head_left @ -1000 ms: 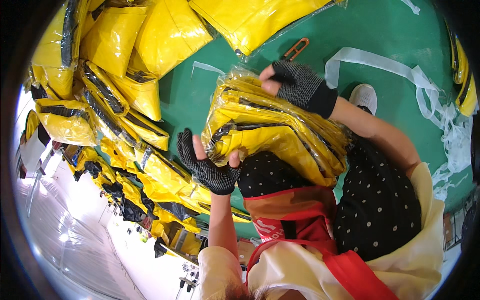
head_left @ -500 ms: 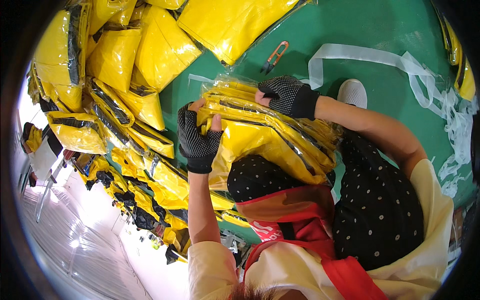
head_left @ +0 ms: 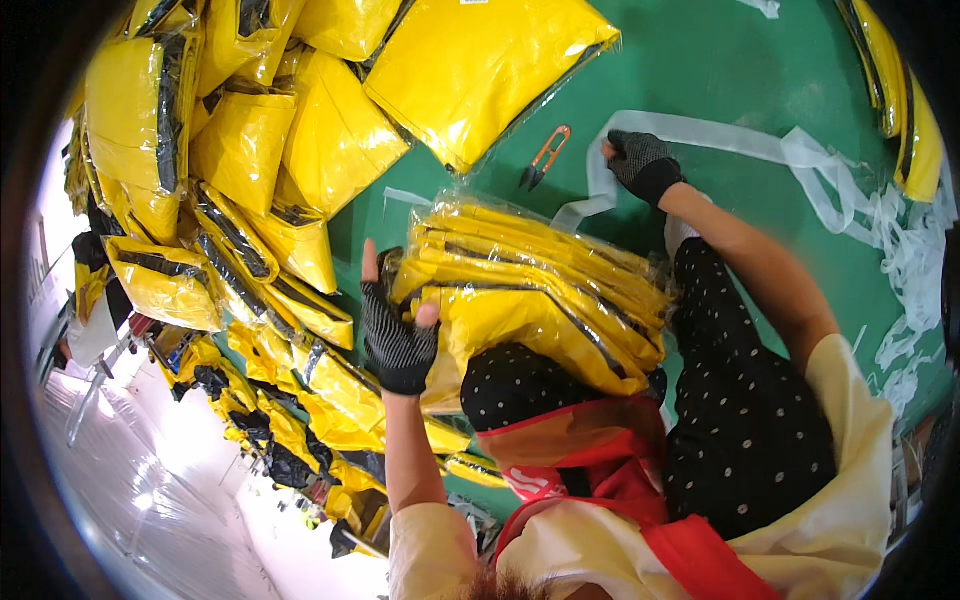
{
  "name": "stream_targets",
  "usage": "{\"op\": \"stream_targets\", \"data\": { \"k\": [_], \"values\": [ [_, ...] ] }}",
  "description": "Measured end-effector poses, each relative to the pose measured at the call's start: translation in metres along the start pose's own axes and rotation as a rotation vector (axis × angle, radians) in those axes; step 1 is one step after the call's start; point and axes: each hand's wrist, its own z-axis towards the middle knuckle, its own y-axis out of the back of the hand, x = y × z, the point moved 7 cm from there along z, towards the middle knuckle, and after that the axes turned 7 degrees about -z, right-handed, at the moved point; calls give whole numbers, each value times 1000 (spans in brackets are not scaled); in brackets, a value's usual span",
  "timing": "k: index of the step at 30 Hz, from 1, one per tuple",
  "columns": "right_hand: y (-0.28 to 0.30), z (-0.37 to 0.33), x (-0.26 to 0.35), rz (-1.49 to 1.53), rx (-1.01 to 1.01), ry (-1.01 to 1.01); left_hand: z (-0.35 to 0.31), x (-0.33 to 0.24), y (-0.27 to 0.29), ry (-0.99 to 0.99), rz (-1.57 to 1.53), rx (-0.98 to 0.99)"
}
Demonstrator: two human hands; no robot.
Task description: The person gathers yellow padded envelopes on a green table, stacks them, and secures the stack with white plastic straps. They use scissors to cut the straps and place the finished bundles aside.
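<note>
A stack of folded yellow items with black edging in clear plastic bags leans against my polka-dotted knee. At the stack's left end is my left hand, in a black dotted fingerless glove. Its index finger points up and its thumb stands apart; the other fingertips are partly hidden by the bags. Beyond the stack, my right hand, gloved alike, has its fingers closed at the bend of a translucent white plastic strap. One end of the strap runs down toward the back of the stack. Orange-handled thread snips lie nearby.
More bagged yellow bundles are heaped on the left. One large flat yellow package lies at the far side of the green floor. Tangled white strap and further yellow bundles are at the right.
My right hand has left the top of the stack and moved right and away to the white strap, whose bend has shifted. My left hand has loosened, its index finger now extended.
</note>
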Motion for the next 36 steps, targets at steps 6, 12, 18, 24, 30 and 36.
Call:
{"op": "stream_targets", "data": {
  "k": [6, 12, 18, 24, 30, 36],
  "values": [
    [27, 27, 68, 35, -235, 392, -14, -21, 14, -92, 497, -50],
    [-30, 33, 89, -578, -29, 818, -2, -12, 5, -90, 461, -88],
    [91, 36, 35, -74, -460, 562, -8, -5, 9, -61, 374, -141],
    [186, 48, -34, -301, -929, 106, -4, -11, 3, -14, 309, -152],
    [36, 26, -20, 67, 384, -366, -77, 55, 110, 86, -54, -858],
    [-21, 21, 32, -425, -15, 102, -338, 354, 146, 1259, -37, -751]
  ]
}}
